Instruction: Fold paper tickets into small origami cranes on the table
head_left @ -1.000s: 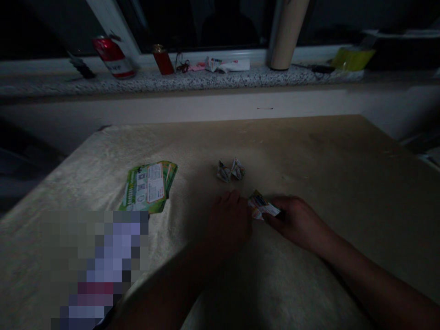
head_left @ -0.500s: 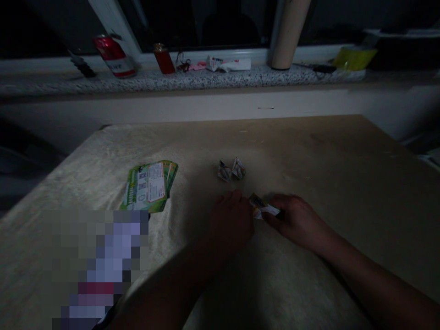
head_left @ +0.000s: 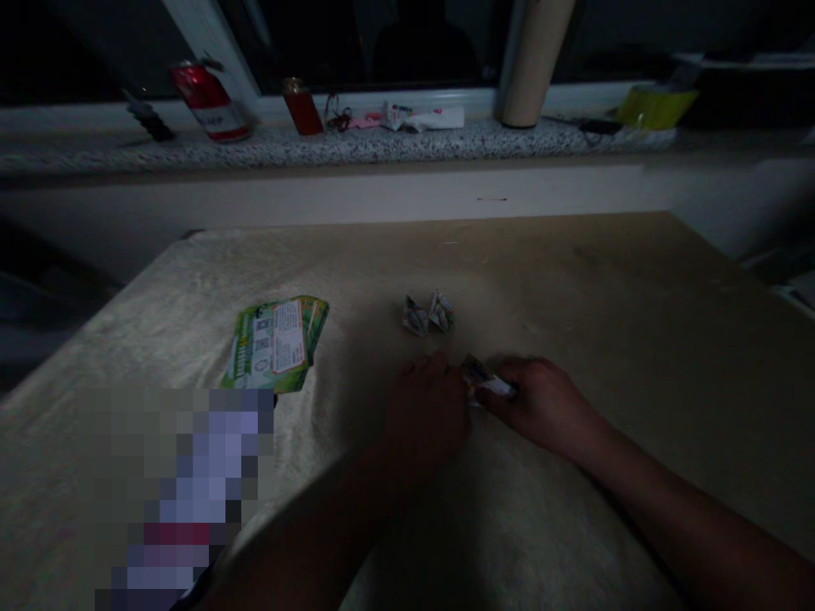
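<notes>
A small piece of printed, folded paper (head_left: 489, 382) is between my two hands, low over the table. My right hand (head_left: 548, 403) pinches its right end, thumb on the near side and fingers behind. My left hand (head_left: 428, 403) is closed at the paper's left end; its thumb and the paper's edge there are hidden by the back of the hand. Just beyond my hands stand two small folded paper shapes side by side, a left one (head_left: 415, 316) and a right one (head_left: 441, 311), both with pointed tips.
Green printed cards (head_left: 271, 344) lie fanned on the cloth-covered table (head_left: 611, 297), left of my hands. A pixelated patch (head_left: 210, 475) covers something at the near left. Along the stone windowsill (head_left: 255, 153) stand a red can (head_left: 209, 102), a red bottle (head_left: 302, 106) and a tall tan tube (head_left: 538, 64).
My right hand has shifted slightly left, toward my left hand. The paper between them looks more bent and bunched. The two folded shapes stay in place.
</notes>
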Available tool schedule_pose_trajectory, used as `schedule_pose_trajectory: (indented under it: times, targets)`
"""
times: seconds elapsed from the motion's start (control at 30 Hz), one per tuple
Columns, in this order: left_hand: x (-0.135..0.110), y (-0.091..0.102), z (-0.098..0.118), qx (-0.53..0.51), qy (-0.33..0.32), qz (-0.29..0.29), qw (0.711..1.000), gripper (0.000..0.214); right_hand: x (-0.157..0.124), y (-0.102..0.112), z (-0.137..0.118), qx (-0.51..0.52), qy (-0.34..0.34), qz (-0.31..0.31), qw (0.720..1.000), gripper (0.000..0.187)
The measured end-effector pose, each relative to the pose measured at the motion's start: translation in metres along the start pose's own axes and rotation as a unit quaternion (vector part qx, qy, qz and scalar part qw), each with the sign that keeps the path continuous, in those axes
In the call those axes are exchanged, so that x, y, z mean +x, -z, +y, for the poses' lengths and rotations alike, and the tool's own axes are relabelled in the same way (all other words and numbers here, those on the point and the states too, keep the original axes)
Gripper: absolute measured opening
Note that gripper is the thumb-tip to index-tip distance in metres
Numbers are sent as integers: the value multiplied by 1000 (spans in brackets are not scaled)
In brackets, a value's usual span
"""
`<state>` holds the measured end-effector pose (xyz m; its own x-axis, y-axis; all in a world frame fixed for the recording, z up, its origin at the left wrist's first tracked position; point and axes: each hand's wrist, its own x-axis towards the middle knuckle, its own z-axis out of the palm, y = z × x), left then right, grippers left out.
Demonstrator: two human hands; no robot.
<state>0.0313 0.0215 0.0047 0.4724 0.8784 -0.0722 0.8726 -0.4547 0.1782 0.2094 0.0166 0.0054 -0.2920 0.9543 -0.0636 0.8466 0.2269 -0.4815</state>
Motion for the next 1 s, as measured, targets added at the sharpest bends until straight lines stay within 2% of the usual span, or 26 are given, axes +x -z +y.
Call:
schedule_pose_trajectory:
  times: [0.13,0.27,0.47,0.7,0.87,1.0]
  targets:
    - [1,2,1,3,-4,-2,1000,29,3,-2,-5,-45,-5,6,999,21]
    - [0,3,1,6,-1,0,1000,28,5,-5,-7,-94,-26,24,995,31]
    - [-1,2,-1,0,-9,19,1000,30,8,-4,-10,-104,-67,28,992,38]
    - [-3,6,-10,-12,-8,22,1000,30,9,0,-11,-90,-65,15,994,31]
    - [-2,11,-15,-18,-14,2,1000,32,8,-2,-8,-116,-55,23,991,31]
    - [-3,16,-20,-32,7,-17,999,28,7,-1,-8,-117,-48,25,992,30]
